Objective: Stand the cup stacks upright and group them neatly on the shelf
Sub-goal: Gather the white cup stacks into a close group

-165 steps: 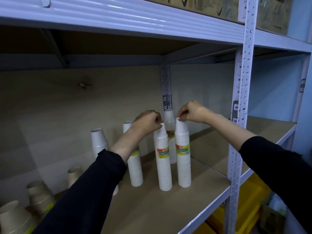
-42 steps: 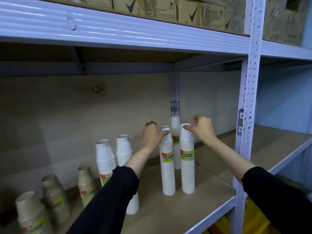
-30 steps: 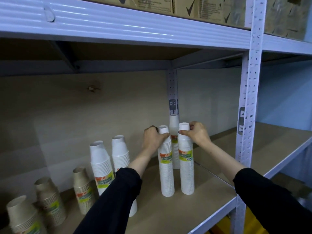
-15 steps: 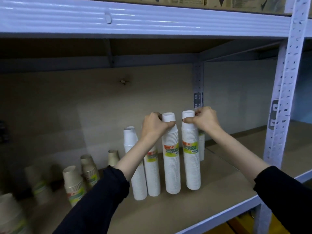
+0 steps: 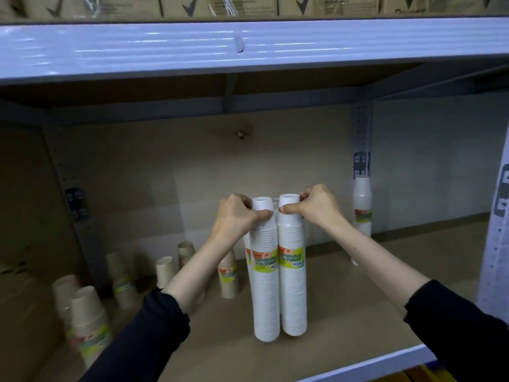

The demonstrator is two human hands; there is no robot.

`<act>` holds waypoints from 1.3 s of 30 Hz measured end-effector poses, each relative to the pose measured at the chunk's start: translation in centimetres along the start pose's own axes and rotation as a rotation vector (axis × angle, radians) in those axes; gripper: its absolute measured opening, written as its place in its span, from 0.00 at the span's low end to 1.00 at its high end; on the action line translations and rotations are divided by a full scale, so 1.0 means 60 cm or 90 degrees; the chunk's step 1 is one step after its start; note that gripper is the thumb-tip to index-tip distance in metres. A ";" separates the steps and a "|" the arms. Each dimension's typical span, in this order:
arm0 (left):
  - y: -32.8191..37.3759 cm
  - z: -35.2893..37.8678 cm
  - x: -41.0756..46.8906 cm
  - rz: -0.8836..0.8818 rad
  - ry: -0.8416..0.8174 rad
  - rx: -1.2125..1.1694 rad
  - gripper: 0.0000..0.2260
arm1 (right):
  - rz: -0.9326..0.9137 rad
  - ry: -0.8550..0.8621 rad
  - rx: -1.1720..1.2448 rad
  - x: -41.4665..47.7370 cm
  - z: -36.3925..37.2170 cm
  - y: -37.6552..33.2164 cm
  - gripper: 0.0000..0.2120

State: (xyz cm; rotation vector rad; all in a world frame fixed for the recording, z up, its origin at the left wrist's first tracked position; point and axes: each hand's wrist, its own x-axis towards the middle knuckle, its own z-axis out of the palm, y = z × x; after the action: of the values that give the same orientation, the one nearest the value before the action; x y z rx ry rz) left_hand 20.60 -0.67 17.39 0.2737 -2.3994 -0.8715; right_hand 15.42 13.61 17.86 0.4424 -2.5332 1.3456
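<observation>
Now both white stacks (image 5: 265,293) nearer brown cups (image 5: 228,274).

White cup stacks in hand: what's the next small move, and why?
Probably settle both down and let go: left hand and right hand pinch tops of the left stack and right stack, upright, side by side near the shelf front.

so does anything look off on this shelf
Nothing fallen or spilled. A lone white stack stands by the rear post, apart from the pair gripped by the left hand and right hand. Brown stacks at left are scattered.
</observation>
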 end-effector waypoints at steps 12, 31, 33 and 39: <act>-0.046 0.019 0.004 -0.031 -0.012 -0.031 0.11 | 0.015 -0.037 0.013 -0.001 0.035 0.020 0.18; -0.040 0.025 0.008 -0.029 -0.049 -0.012 0.20 | 0.008 -0.068 0.000 0.007 0.033 0.043 0.25; -0.040 0.022 0.009 -0.032 -0.047 -0.007 0.19 | 0.004 -0.063 -0.003 0.008 0.035 0.041 0.24; -0.041 0.018 0.008 -0.026 -0.045 0.014 0.19 | -0.007 -0.059 0.009 0.010 0.041 0.041 0.25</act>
State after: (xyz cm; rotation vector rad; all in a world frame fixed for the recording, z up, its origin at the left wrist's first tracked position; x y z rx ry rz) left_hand 19.58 -2.18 15.36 0.3064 -2.4780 -0.8873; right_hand 13.77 12.77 14.82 0.5330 -2.5929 1.3712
